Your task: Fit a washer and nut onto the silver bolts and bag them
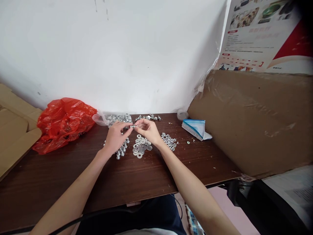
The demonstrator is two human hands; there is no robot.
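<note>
My left hand [116, 136] pinches one end of a small metal bolt [133, 126] with a washer on it. The fingers of my right hand [148, 130] close on the bolt's other end, so both hands meet over the table. Below them lies a pile of flat washers [140, 147]. Several bolts [121, 150] stand beside my left hand, partly hidden by it. A group of nuts [169, 141] lies to the right of my right wrist. Behind the hands, several assembled bolts [152, 117] lie near the wall.
A clear bag of metal parts [121, 118] and a red plastic bag [65, 122] are at the left, by a cardboard box [17, 130]. On the right are a blue-white packet [195, 128], a round clear lid [182, 114] and a large cardboard sheet [256, 120].
</note>
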